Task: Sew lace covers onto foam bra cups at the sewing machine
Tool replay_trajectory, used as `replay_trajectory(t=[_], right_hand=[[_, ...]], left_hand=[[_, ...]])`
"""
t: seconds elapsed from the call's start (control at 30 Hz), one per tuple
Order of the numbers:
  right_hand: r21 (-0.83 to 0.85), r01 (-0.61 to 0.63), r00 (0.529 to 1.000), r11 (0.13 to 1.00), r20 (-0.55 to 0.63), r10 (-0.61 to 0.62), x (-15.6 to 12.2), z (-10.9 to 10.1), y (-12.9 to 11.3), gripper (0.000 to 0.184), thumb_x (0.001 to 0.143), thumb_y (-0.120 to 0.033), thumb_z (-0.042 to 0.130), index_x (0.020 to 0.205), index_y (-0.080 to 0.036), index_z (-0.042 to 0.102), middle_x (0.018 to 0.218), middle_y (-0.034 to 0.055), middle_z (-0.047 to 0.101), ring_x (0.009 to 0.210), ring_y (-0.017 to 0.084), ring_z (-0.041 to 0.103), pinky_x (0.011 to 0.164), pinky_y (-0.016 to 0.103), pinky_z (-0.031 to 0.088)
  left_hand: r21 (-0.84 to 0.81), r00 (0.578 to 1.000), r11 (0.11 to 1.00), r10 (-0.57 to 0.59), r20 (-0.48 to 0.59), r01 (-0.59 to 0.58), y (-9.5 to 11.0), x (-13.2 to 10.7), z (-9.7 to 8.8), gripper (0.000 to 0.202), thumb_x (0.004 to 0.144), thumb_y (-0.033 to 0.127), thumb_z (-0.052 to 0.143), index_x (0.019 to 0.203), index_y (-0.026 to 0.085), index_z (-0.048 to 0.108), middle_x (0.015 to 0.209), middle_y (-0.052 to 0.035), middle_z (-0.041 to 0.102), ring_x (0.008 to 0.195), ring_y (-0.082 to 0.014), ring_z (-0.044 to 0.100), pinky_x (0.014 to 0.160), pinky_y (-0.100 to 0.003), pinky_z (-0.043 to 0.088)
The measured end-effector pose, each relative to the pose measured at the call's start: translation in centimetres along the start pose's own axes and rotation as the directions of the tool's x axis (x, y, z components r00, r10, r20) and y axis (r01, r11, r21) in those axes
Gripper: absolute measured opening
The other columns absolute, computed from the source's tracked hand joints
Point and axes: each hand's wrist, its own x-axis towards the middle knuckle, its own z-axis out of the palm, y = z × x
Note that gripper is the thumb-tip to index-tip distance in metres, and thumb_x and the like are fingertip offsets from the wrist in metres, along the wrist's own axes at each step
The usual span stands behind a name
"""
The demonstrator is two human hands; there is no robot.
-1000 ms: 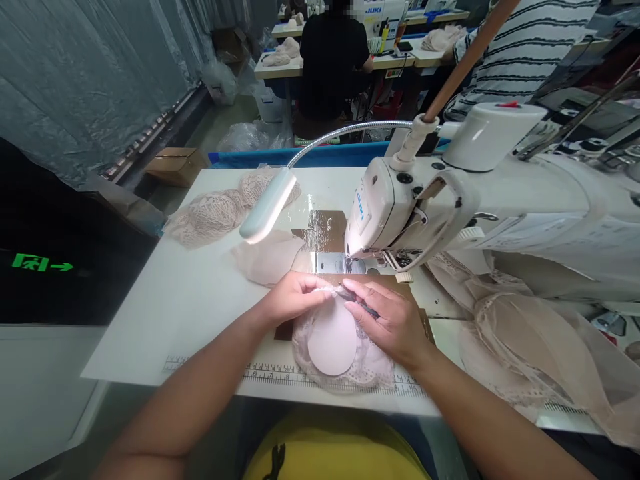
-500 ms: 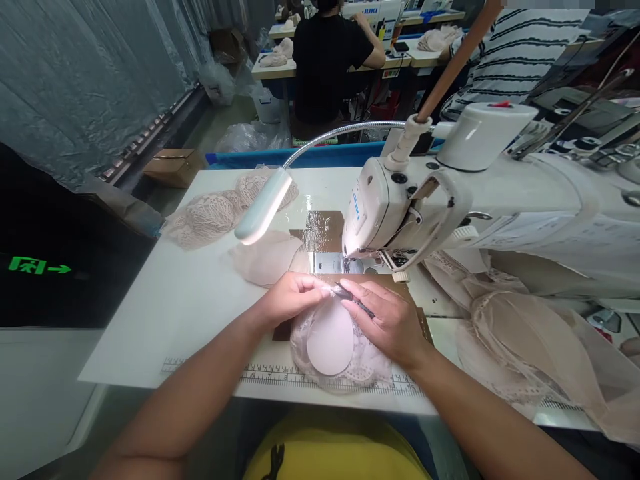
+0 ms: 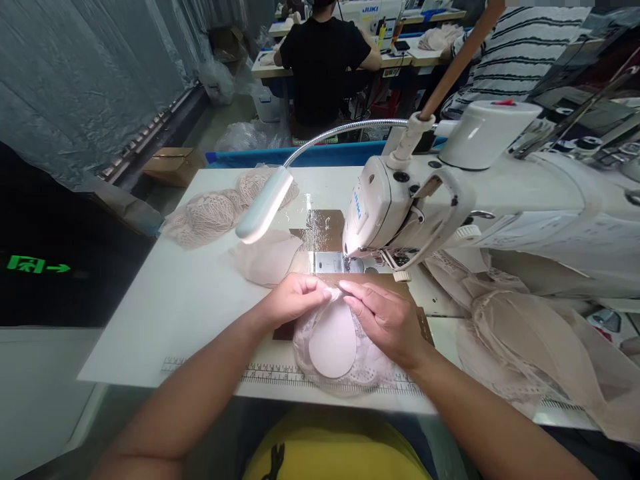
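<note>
A beige lace bra cup (image 3: 345, 363) with a smooth pale pink pad (image 3: 333, 340) lying in it rests on the white table (image 3: 190, 313) just in front of the sewing machine (image 3: 400, 207). My left hand (image 3: 293, 300) pinches the cup's top edge from the left, fingers closed on the lace. My right hand (image 3: 383, 320) pinches the same edge from the right, fingertips almost touching the left ones. A brown board (image 3: 423, 323) lies under the cup, below the machine's needle area.
A gooseneck lamp (image 3: 265, 203) hangs over the table's middle. Lace cups (image 3: 215, 213) are piled at the far left, another beige piece (image 3: 267, 257) lies near the lamp, and more fabric (image 3: 525, 347) is heaped at the right. A ruler strip (image 3: 210, 367) runs along the front edge. People sit at tables behind.
The dark thin tool seen in my right hand earlier no longer shows; the fingers now close on the lace edge. Both hands stayed at the cup's top.
</note>
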Motion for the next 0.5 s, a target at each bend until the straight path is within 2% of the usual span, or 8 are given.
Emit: replay_trajectory(t=[0.13, 0.2, 0.27, 0.33, 0.43, 0.5], right_hand=[[0.094, -0.215, 0.975, 0.972, 0.07, 0.209, 0.36, -0.2, -0.51, 0.022, 0.085, -0.033, 0.06, 0.103, -0.022, 0.064, 0.092, 0.0032, 0.073, 0.079, 0.018, 0.068, 0.069, 0.029, 0.055], [0.116, -0.264, 0.961, 0.958, 0.121, 0.25, 0.5, -0.14, -0.68, 0.018, 0.083, -0.035, 0.061, 0.095, -0.022, 0.064, 0.085, 0.0024, 0.071, 0.072, 0.018, 0.066, 0.063, 0.027, 0.052], [0.144, -0.244, 0.964, 0.959, 0.144, 0.224, 0.56, 0.01, -0.75, 0.012, 0.086, -0.031, 0.057, 0.087, -0.021, 0.064, 0.08, 0.0025, 0.069, 0.07, 0.017, 0.063, 0.063, 0.026, 0.05], [0.158, -0.179, 0.976, 0.971, 0.151, 0.156, 0.53, 0.22, -0.7, 0.014, 0.089, -0.025, 0.052, 0.081, -0.02, 0.062, 0.072, 0.0022, 0.065, 0.065, 0.015, 0.059, 0.061, 0.026, 0.046], [0.085, -0.1, 0.984, 0.991, 0.153, 0.087, 0.41, 0.53, -0.48, 0.023, 0.089, -0.02, 0.047, 0.067, -0.02, 0.053, 0.06, -0.0001, 0.053, 0.056, 0.014, 0.048, 0.053, 0.026, 0.038], [0.019, -0.088, 0.983, 0.996, 0.163, 0.084, 0.38, 0.67, -0.32, 0.024, 0.087, -0.019, 0.045, 0.063, -0.021, 0.048, 0.057, -0.0008, 0.049, 0.053, 0.013, 0.044, 0.052, 0.026, 0.034]], left_hand=[[0.04, 0.999, 0.998, 0.044, 0.0, -0.044, -0.1, 0.03, 0.09, 0.029, 0.081, 0.04, 0.065, 0.077, 0.011, 0.062, 0.062, 0.0009, 0.053, 0.056, -0.0079, 0.045, 0.053, -0.02, 0.036], [0.051, 0.999, 0.998, 0.045, 0.004, -0.045, -0.13, 0.06, 0.19, 0.03, 0.081, 0.04, 0.065, 0.076, 0.011, 0.061, 0.061, 0.0016, 0.05, 0.055, -0.0075, 0.043, 0.051, -0.019, 0.034], [0.063, 0.999, 0.997, 0.046, 0.01, -0.047, -0.17, 0.1, 0.31, 0.03, 0.081, 0.04, 0.065, 0.075, 0.011, 0.06, 0.059, 0.0024, 0.048, 0.053, -0.007, 0.041, 0.05, -0.019, 0.032], [0.075, 0.998, 0.995, 0.061, 0.021, -0.062, -0.19, 0.18, 0.43, 0.03, 0.081, 0.039, 0.064, 0.072, 0.011, 0.059, 0.059, 0.0028, 0.046, 0.053, -0.0066, 0.039, 0.049, -0.019, 0.031], [0.102, 0.997, 0.992, 0.077, 0.033, -0.08, -0.24, 0.32, 0.54, 0.03, 0.08, 0.037, 0.064, 0.067, 0.012, 0.056, 0.059, 0.0028, 0.045, 0.054, -0.0068, 0.038, 0.05, -0.019, 0.03], [0.116, 0.996, 0.99, 0.08, 0.033, -0.084, -0.3, 0.4, 0.56, 0.03, 0.08, 0.037, 0.064, 0.067, 0.012, 0.056, 0.06, 0.0025, 0.045, 0.055, -0.0071, 0.039, 0.051, -0.019, 0.031]])
